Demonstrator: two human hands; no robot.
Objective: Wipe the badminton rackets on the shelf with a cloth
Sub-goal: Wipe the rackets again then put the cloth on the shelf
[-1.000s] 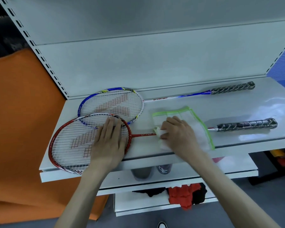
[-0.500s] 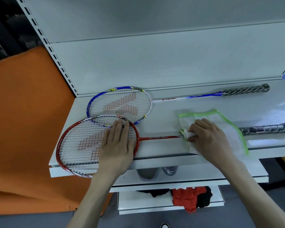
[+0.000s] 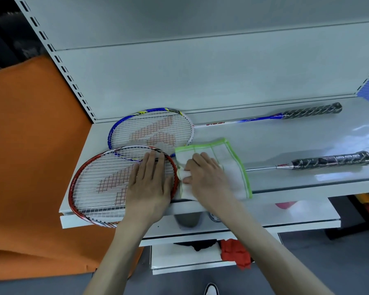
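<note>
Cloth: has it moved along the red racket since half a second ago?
Yes. The cloth, gripped by the right hand, slid along the shaft toward the red racket head, now beside the left hand.

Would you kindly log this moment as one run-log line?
left hand: flat on red racket strings | right hand: grips cloth around its shaft beside the head | blue racket: untouched behind

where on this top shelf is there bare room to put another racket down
Free: the strip between the blue racket's shaft and the red racket's handle, right of the cloth, and the shelf's far right end. Crowded: the left end, where the red racket head overlaps the blue one under the left hand, with the right hand gripping the cloth.
</note>
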